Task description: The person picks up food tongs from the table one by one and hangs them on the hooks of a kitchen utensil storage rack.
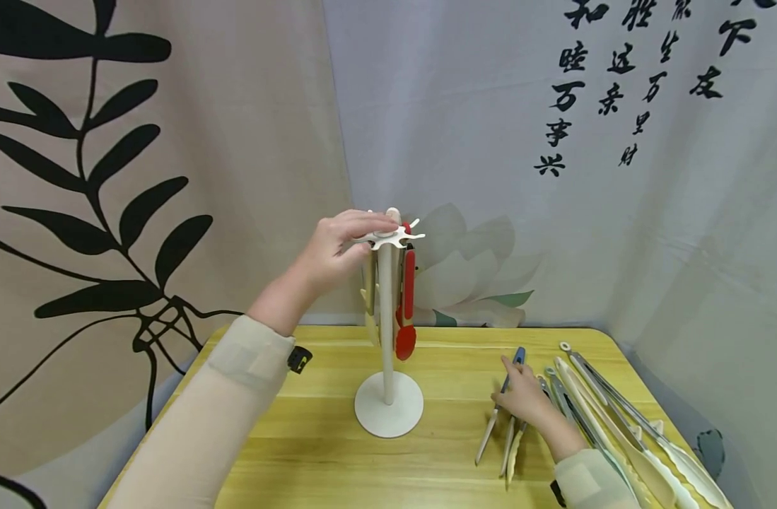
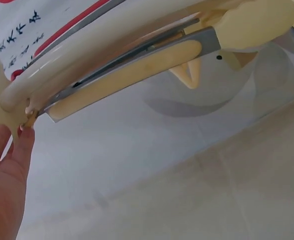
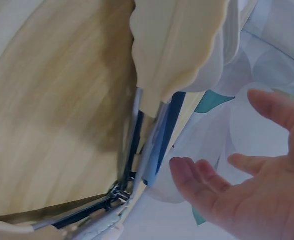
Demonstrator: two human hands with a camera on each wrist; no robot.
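Observation:
A white utensil stand with a round base and a ring of hooks stands upright on the table. My left hand grips its hooked top, fingers over it and thumb below. Red tongs hang from the far right side. In the left wrist view, cream-handled tongs hang beside the pole, their top end right at the fingertips. My right hand hovers over blue-handled tongs on the table. The right wrist view shows its fingers spread and nothing held, beside tongs with cream scalloped heads.
Several more tongs lie fanned side by side along the right of the wooden table, among them long metal tongs and cream tongs. A printed cloth hangs close behind the table's back edge.

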